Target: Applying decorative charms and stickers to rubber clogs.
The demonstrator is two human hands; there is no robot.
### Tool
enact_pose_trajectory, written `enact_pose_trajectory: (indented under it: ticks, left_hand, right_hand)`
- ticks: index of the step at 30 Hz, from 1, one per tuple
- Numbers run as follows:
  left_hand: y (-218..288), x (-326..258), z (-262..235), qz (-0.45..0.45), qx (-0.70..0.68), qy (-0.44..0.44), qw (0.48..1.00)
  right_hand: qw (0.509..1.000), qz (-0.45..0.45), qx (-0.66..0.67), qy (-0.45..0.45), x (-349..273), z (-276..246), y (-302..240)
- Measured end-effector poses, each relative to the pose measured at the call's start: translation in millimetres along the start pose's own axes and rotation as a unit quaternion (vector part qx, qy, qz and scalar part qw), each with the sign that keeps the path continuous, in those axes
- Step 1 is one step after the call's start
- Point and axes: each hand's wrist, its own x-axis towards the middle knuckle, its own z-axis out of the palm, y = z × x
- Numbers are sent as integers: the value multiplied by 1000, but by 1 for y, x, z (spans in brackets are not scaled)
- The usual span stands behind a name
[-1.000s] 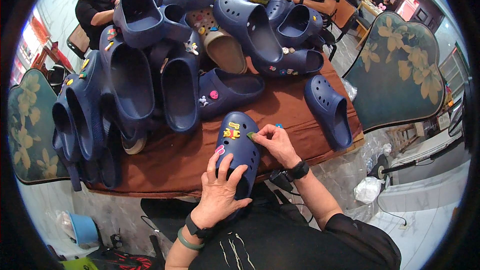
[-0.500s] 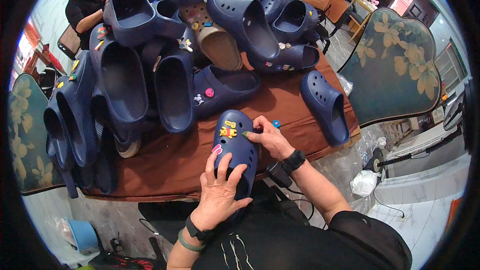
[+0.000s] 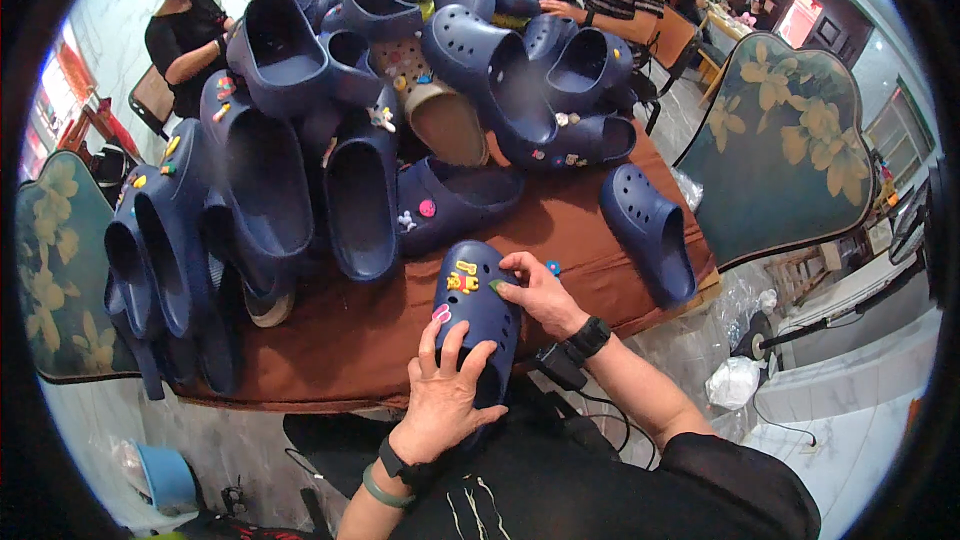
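The person's left hand point(image 3: 442, 395) is wrapped over the rear of a dark blue moulded-foam clog point(image 3: 481, 321), fingers spread across its opening and thumb down along the right side near the heel, so the grip holds it steady. The clog is at the near edge of the table, toe pointing away from the body; whether its sole rests on the cloth cannot be told. Its upper is smooth and rounded, and 3 decorations already sit on it: a pink oval charm point(image 3: 441, 313) on the left side, a yellow-and-red bear-shaped charm point(image 3: 462, 283) further up, and a yellow bone-shaped charm point(image 3: 466, 267) by the toe. The right hand point(image 3: 543, 298) pinches a small green charm point(image 3: 496, 286) between thumb and forefinger against the upper's right side; whether it is seated is hidden. Several holes near the toe and along the right side are bare, so the decorating looks partly done. Just beyond the right hand, a small blue flower-like charm point(image 3: 553, 267) lies on the brown tablecloth point(image 3: 560, 225). Farther right is an undecorated dark blue clog point(image 3: 637, 202); farther left rises a heap of dark blue clogs point(image 3: 362, 210), some with charms, with 1 khaki clog point(image 3: 450, 125) among them.
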Motion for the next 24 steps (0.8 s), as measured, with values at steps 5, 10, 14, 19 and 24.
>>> enact_pose_trajectory:
  ticks: [5, 10, 14, 19, 24]
  left_hand:
    - [-1, -1, 2, 1, 3, -1, 1000]
    - [-4, -3, 7, 2, -3, 5, 1000]
    - [-5, -4, 6, -3, -6, -17, 1000]
    - [-3, -1, 5, 1, -5, -2, 1000]
    - [-2, -1, 4, -9, -10, 22, 1000]
  right_hand:
    - [991, 90, -71, -68, 19, -8, -23]
    - [993, 94, -50, -42, 12, 5, -18]
    - [998, 57, -17, 13, 4, 14, -1]
    - [998, 54, 21, 24, 4, 6, 17]
    - [996, -53, 48, 58, -13, -10, -32]
